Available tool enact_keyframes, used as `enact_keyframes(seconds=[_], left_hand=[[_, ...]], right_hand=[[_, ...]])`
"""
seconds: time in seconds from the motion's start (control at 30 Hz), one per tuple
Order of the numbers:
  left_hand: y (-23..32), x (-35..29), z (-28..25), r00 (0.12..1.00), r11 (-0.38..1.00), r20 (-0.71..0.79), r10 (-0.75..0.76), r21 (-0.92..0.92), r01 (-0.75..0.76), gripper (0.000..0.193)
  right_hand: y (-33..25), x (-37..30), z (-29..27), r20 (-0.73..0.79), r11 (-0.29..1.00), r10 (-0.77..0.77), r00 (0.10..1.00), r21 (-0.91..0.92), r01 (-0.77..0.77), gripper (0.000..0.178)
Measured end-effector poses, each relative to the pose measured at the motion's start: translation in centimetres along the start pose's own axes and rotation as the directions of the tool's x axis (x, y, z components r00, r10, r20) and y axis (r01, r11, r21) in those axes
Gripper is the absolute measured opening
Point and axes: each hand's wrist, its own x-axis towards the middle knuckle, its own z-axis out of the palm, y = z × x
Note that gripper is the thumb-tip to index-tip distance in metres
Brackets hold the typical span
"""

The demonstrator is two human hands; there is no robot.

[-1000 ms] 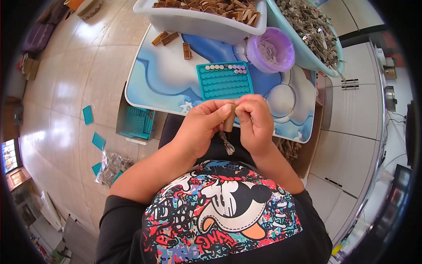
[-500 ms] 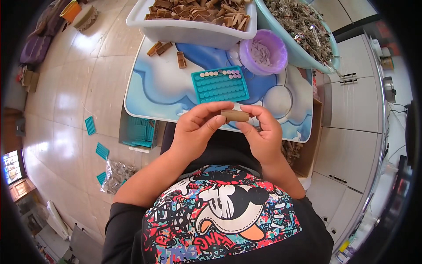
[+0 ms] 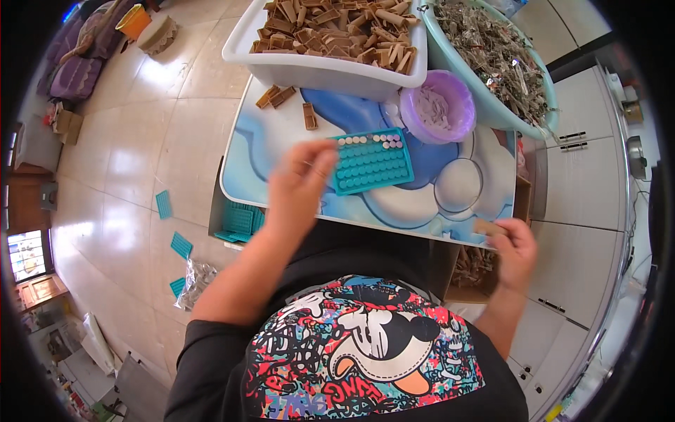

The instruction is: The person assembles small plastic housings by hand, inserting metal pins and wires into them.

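My right hand [image 3: 515,250] pinches a small brown trough-shaped piece [image 3: 485,227] at the table's front right corner, above an open cardboard box. My left hand [image 3: 301,179] is raised at the left edge of the teal tray [image 3: 343,184], blurred by motion. Its fingers look drawn together, but whether they hold anything cannot be made out. The tray has rows of round hollows, and several small white and pale purple discs [image 3: 386,141] sit in the far rows. Three brown pieces [image 3: 309,117] lie on the tabletop left of the tray.
A white bin [image 3: 330,72] of brown pieces stands at the table's back. Beside it are a purple bowl [image 3: 460,118] with pale strips and a large aqua tub [image 3: 453,74] of scraps. Teal trays [image 3: 239,220] fill a box left of the table. The cardboard box [image 3: 439,280] holds brown pieces.
My hands have parted from the brown piece they both held. The right carried it to the table's right corner; the left moved to the tray's left side. The view has shifted.
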Motion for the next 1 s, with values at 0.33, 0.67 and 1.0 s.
enact_keyframes(seconds=[0.33,0.67,1.0], left_hand=[[-1.1,9.0,-3.4,0.805,0.312,0.049,0.592,0.907,-0.284,0.048],[-2.8,9.4,-3.9,0.893,0.341,0.150,0.424,0.887,-0.310,0.031],[-1.9,9.3,-3.3,0.841,0.375,0.158,0.518,0.841,-0.389,0.018]], right_hand=[[17.4,-3.6,-13.8,-0.360,0.803,0.367,0.858,-0.343,-0.487,0.013],[11.2,0.5,-15.7,-0.550,0.772,0.011,0.835,-0.526,-0.356,0.017],[-10.3,22.5,-7.1,-0.096,0.729,-0.518,0.850,-0.570,0.379,0.039]])
